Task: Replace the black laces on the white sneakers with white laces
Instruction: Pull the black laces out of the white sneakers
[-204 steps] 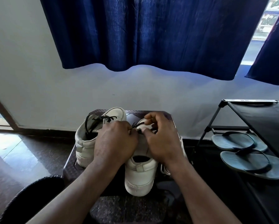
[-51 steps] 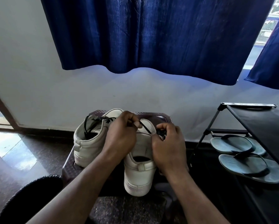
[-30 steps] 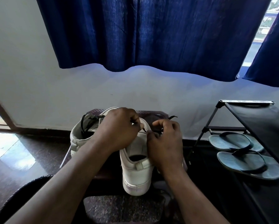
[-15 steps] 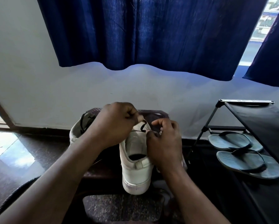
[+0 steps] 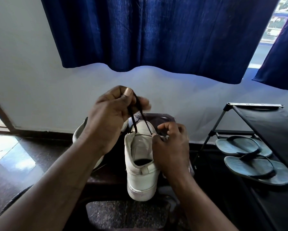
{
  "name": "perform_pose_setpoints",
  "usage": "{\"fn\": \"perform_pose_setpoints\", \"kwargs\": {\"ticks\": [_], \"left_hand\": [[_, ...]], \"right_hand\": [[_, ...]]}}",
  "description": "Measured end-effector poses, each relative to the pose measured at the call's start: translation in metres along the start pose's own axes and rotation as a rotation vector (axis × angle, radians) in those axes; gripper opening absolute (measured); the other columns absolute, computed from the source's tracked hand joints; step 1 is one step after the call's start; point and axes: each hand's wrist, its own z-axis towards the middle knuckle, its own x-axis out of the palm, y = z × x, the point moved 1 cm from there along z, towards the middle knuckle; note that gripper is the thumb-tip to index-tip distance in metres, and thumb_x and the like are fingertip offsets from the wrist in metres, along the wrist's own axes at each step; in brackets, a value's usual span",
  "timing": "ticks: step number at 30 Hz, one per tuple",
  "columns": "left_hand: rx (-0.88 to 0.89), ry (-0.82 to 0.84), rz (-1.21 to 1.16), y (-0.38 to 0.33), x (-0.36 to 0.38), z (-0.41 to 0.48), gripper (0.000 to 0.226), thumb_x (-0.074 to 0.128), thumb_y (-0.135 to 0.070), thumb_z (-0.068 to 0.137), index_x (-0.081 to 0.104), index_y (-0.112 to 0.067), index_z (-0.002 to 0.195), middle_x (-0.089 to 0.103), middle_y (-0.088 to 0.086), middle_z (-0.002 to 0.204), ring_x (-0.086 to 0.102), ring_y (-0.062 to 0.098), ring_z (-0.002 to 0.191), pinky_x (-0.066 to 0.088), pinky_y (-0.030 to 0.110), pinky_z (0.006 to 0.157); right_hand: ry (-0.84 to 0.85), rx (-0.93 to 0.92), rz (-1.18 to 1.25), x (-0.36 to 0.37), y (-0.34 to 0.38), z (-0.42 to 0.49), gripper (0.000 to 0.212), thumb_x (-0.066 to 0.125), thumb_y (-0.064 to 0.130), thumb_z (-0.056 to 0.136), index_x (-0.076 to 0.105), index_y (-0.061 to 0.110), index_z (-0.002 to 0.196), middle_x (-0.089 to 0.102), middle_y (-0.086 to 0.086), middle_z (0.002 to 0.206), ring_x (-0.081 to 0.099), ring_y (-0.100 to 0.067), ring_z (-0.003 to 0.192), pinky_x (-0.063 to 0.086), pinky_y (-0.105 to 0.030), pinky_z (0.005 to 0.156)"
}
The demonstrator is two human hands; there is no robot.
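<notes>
A white sneaker (image 5: 142,172) stands heel toward me on a dark stool (image 5: 163,117). My left hand (image 5: 111,117) is raised above it and pinches a loop of black lace (image 5: 140,117) between thumb and fingers; both strands run taut down to the shoe's front eyelets. My right hand (image 5: 170,144) grips the sneaker's right side near the eyelets, fingers curled. A second white sneaker (image 5: 80,130) sits to the left, mostly hidden behind my left forearm. No white laces are clearly visible.
A black shoe rack (image 5: 265,127) stands at the right with a pair of blue-grey flip-flops (image 5: 250,157) on its lower shelf. A white wall and dark blue curtain (image 5: 156,34) are behind the stool. Dark stone floor lies below.
My left hand has lifted well above the sneaker, drawing the black lace up out of the eyelets into a long taut loop. My right hand stays on the shoe's side.
</notes>
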Motion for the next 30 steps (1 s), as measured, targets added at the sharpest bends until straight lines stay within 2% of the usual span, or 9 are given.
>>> {"fn": "perform_pose_setpoints", "kwargs": {"ticks": [3, 6, 13, 15, 18, 22, 26, 28, 30], "left_hand": [[0.04, -0.065, 0.563, 0.014, -0.003, 0.001, 0.03, 0.056, -0.036, 0.104, 0.051, -0.015, 0.083, 0.062, -0.001, 0.067, 0.054, 0.022, 0.062, 0.046, 0.039, 0.065], [0.09, -0.06, 1.196, 0.023, 0.003, -0.003, 0.032, 0.071, -0.041, 0.093, 0.045, -0.022, 0.095, 0.052, -0.009, 0.07, 0.048, 0.013, 0.064, 0.035, 0.038, 0.06], [0.184, 0.009, 1.483, 0.038, 0.005, 0.002, 0.067, 0.072, -0.018, 0.085, 0.035, -0.029, 0.14, 0.054, -0.001, 0.095, 0.06, 0.03, 0.083, 0.038, 0.036, 0.068], [0.166, 0.042, 1.637, 0.035, 0.009, 0.001, 0.048, 0.069, -0.026, 0.09, 0.055, -0.034, 0.135, 0.055, -0.002, 0.116, 0.066, 0.03, 0.101, 0.041, 0.036, 0.071], [0.184, 0.112, 1.8, 0.032, 0.012, 0.0, 0.019, 0.061, -0.024, 0.093, 0.072, -0.029, 0.108, 0.058, -0.005, 0.115, 0.067, 0.025, 0.101, 0.039, 0.033, 0.068], [0.108, -0.022, 1.462, 0.036, 0.009, 0.004, 0.015, 0.055, -0.017, 0.097, 0.067, -0.027, 0.097, 0.074, -0.005, 0.095, 0.067, 0.017, 0.088, 0.036, 0.029, 0.063], [-0.164, -0.187, 0.275, 0.028, 0.004, 0.009, 0.032, 0.049, 0.002, 0.1, 0.062, -0.012, 0.075, 0.069, 0.004, 0.074, 0.046, 0.011, 0.046, 0.035, 0.019, 0.042], [-0.169, -0.2, 0.184, 0.029, -0.006, 0.014, 0.034, 0.047, 0.004, 0.099, 0.063, -0.013, 0.075, 0.061, 0.005, 0.068, 0.034, 0.017, 0.05, 0.026, 0.024, 0.045], [-0.132, -0.183, 0.351, 0.033, -0.015, 0.016, 0.033, 0.049, 0.001, 0.097, 0.07, -0.017, 0.078, 0.057, 0.001, 0.061, 0.033, 0.019, 0.051, 0.024, 0.027, 0.049]], "right_hand": [[0.009, -0.003, 0.012, 0.001, -0.003, 0.001, 0.019, 0.06, 0.032, 0.076, 0.057, 0.04, 0.093, 0.049, 0.012, 0.108, 0.058, -0.022, 0.108, 0.052, -0.045, 0.094], [0.014, -0.007, 0.027, 0.001, -0.005, 0.001, 0.023, 0.068, 0.024, 0.081, 0.057, 0.039, 0.093, 0.052, 0.011, 0.108, 0.059, -0.019, 0.103, 0.053, -0.043, 0.09], [0.005, -0.01, 0.009, 0.002, -0.006, 0.002, 0.023, 0.069, 0.02, 0.081, 0.064, 0.031, 0.1, 0.058, 0.006, 0.108, 0.06, -0.02, 0.101, 0.052, -0.043, 0.09], [0.013, -0.005, 0.018, 0.001, -0.005, 0.001, 0.023, 0.068, 0.022, 0.08, 0.064, 0.031, 0.101, 0.058, 0.006, 0.109, 0.061, -0.021, 0.101, 0.052, -0.043, 0.09], [0.013, 0.002, 0.035, 0.001, -0.002, 0.0, 0.024, 0.06, 0.029, 0.075, 0.064, 0.033, 0.098, 0.059, 0.007, 0.106, 0.062, -0.021, 0.101, 0.053, -0.043, 0.089], [0.025, 0.002, 0.026, 0.001, -0.002, 0.001, 0.022, 0.065, 0.022, 0.08, 0.061, 0.036, 0.096, 0.059, 0.008, 0.106, 0.062, -0.02, 0.1, 0.052, -0.04, 0.087], [0.046, 0.02, 0.013, 0.0, -0.002, 0.002, 0.018, 0.066, 0.025, 0.085, 0.06, 0.037, 0.096, 0.058, 0.012, 0.106, 0.062, -0.018, 0.1, 0.053, -0.039, 0.087], [0.042, 0.015, 0.02, 0.001, 0.0, 0.001, 0.015, 0.059, 0.031, 0.082, 0.061, 0.036, 0.096, 0.059, 0.011, 0.106, 0.062, -0.02, 0.1, 0.053, -0.043, 0.088], [0.049, 0.018, 0.023, 0.001, 0.002, 0.0, 0.017, 0.055, 0.034, 0.081, 0.062, 0.034, 0.096, 0.061, 0.01, 0.106, 0.061, -0.021, 0.1, 0.052, -0.045, 0.088]]}}
